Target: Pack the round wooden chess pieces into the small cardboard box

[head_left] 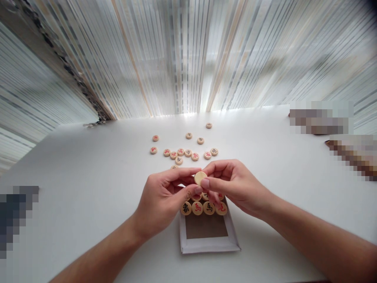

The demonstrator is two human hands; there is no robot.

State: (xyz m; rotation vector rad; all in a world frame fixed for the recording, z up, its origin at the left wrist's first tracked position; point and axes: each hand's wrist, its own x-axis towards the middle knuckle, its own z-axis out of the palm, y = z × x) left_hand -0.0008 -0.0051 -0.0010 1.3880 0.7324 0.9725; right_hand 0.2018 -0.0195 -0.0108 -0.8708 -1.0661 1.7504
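A xiangqi piece (200,177), its plain pale face showing, is pinched between the fingertips of my left hand (166,192) and my right hand (235,184). Both hands are closed around it, above a shallow white cardboard tray (210,248). In the tray, a row of round wooden pieces lies face up: a black-marked piece (185,208), a red horse piece (197,208), a black horse piece (209,208) and a red-marked piece (221,208). More pieces behind this row are partly hidden by my fingers. The tray's near part shows a bare brown bottom.
Several loose xiangqi pieces (180,152), red and black, lie scattered on the white table (88,188) beyond my hands. Striped curtains (188,59) hang along its far edge. Blurred-out objects (353,157) are at the right, and a blurred dark one (17,216) at the left.
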